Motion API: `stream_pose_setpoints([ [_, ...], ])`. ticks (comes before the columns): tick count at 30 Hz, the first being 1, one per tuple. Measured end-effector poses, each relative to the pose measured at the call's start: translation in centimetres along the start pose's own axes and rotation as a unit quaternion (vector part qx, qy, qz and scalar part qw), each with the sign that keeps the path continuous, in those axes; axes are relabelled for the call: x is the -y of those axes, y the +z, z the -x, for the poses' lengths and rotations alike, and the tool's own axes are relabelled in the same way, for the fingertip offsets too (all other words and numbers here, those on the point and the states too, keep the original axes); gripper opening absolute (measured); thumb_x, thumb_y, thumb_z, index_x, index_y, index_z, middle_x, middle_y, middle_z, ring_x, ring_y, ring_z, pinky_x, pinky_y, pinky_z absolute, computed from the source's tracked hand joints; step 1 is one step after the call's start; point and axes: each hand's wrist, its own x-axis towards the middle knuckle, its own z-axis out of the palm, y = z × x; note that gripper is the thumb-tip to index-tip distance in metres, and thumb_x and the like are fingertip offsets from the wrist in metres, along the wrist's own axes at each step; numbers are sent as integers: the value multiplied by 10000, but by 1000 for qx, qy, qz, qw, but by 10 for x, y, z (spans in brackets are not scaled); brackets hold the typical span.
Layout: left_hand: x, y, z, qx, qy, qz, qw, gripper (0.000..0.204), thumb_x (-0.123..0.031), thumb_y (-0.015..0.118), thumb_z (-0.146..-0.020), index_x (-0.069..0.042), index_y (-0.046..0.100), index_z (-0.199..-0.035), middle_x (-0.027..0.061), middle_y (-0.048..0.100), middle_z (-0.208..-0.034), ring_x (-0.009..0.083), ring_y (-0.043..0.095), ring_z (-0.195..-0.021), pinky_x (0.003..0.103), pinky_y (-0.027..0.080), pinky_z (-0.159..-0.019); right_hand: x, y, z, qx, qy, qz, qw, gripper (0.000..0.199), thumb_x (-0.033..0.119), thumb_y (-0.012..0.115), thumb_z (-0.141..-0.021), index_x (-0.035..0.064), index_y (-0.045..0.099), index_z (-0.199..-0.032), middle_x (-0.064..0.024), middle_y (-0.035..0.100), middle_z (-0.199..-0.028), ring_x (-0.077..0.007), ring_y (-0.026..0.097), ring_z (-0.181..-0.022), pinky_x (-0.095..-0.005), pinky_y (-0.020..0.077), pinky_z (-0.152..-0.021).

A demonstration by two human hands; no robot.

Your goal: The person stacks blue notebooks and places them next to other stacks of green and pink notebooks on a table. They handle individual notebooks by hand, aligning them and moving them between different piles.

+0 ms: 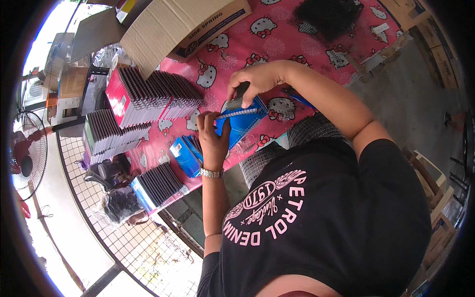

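A blue spiral notebook (240, 129) lies on the pink table cover before me, its bound edge running along its far side. My left hand (213, 132), with a metal watch at the wrist, is closed on the left end of that edge between thumb and fingers. Over the far side of the notebook, my right hand (257, 83) is bent around a small dark grey-green piece (239, 98), gripped between thumb and fingers. The piece touches or hangs just above the binding; I cannot tell which. Part of the notebook is hidden under my hands.
Tall stacks of spiral notebooks (148, 96) stand to the left, with blue ones (185, 156) nearer me. An open cardboard box (185, 24) sits at the back. A black mesh heap (329, 20) lies far right. A fan (28, 156) stands at the left edge.
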Motion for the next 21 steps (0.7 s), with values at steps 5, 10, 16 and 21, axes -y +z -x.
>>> stream_pose_setpoints([
  [5,2,-1,-6,-2,19,30,999,298,-48,717,-803,-33,595,-1075,130,587,-1009,270,612,-839,342,526,-673,7,3,-6,26,-14,-192,981,522,198,718,-766,17,605,-1243,-70,626,-1112,-165,565,-1061,-303,403,-976],
  [10,1,-3,-7,3,5,52,999,316,-39,724,-800,-22,588,-1085,130,593,-1001,264,622,-867,333,542,-682,9,7,-13,38,-14,-203,978,513,233,720,-766,15,615,-1219,-65,640,-1068,-172,579,-1026,-296,410,-954],
  [16,5,-4,-8,0,-22,87,996,325,-17,744,-789,-7,585,-1072,126,608,-999,236,645,-868,316,555,-704,6,8,-14,59,-33,-236,969,507,208,732,-759,17,621,-1215,-79,637,-1085,-151,578,-1023,-294,431,-933],
  [21,3,-5,-10,-10,-32,127,991,299,0,744,-792,4,593,-1050,116,621,-959,203,662,-791,295,547,-701,6,5,-19,6,-21,-154,988,465,221,732,-760,55,643,-1185,-83,634,-1106,-186,594,-1024,-319,438,-941],
])
